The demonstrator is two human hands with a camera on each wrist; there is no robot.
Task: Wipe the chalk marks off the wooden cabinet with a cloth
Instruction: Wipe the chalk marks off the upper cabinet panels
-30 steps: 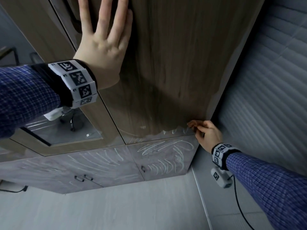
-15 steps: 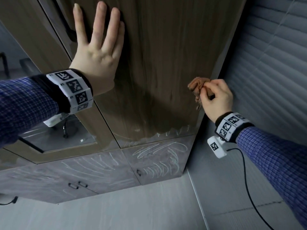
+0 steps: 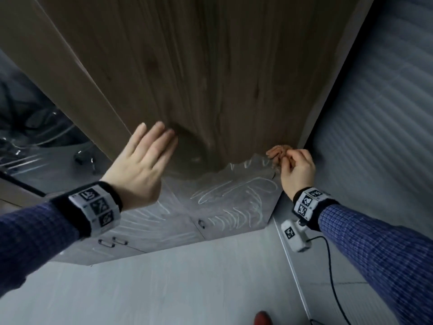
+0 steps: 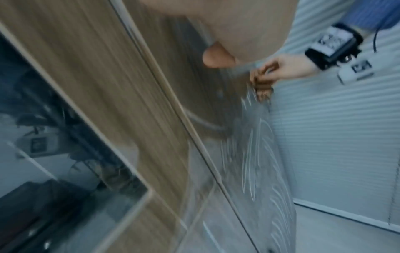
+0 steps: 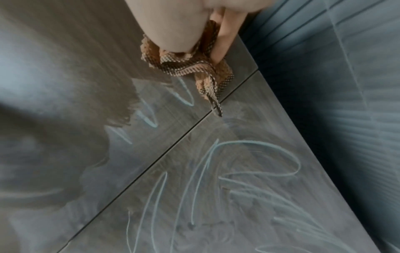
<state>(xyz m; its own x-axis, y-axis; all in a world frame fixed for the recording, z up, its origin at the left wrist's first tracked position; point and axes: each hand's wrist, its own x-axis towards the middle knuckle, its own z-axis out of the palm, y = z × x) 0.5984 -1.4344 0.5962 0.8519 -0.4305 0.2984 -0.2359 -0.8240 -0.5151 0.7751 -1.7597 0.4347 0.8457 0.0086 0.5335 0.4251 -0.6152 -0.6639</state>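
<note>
The tall wooden cabinet door [image 3: 210,78] fills the upper head view, wiped clean high up. White chalk marks [image 3: 234,193] cover its bottom strip and the lower doors [image 5: 227,179]. My right hand [image 3: 296,168] grips a bunched orange-brown cloth [image 3: 277,152] [image 5: 194,68] against the door's lower right corner, just above the seam; the left wrist view shows the same cloth [image 4: 263,85]. My left hand [image 3: 143,165] lies flat with straight fingers on the door to the left.
A ribbed grey wall [image 3: 386,113] stands right beside the cabinet's right edge. Small handles [image 3: 112,242] sit on the lower doors. A glass-fronted door [image 4: 54,137] is on the left. A cable [image 3: 332,277] hangs from my right wrist above the pale floor [image 3: 175,289].
My right hand has come back down with the cloth to the door's lower right corner. My left hand has slid down the door, staying flat.
</note>
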